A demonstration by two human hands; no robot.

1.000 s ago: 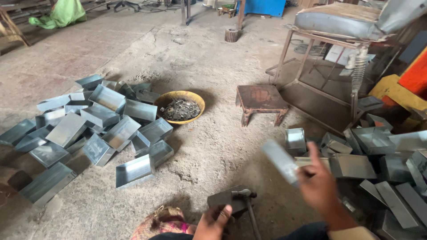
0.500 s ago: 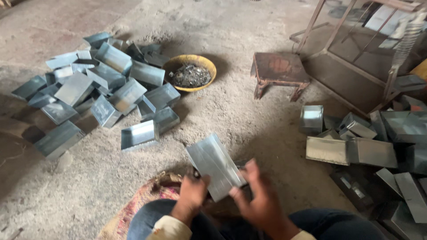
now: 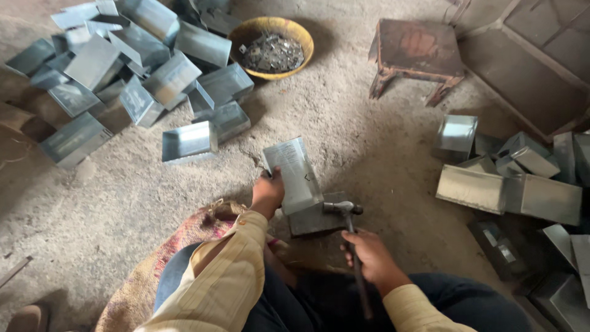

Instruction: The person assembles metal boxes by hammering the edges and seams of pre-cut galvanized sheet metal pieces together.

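Observation:
My left hand (image 3: 268, 192) grips the left edge of a flat grey sheet-metal piece (image 3: 293, 174) that rests slanted on a dark metal block (image 3: 316, 216) on the ground in front of me. My right hand (image 3: 373, 258) is closed around the handle of a hammer (image 3: 346, 212). The hammer's head lies on the block just right of the sheet's near end.
A heap of folded metal trays (image 3: 132, 74) lies at the upper left, another heap (image 3: 516, 178) at the right. A yellow bowl of small metal bits (image 3: 270, 49) and a low rusty stool (image 3: 415, 58) stand ahead. A patterned sack (image 3: 153, 270) lies under my legs.
The sheet was held up in both hands; now it lies on the block under my left hand, and my right hand has taken the hammer. The view has tilted down.

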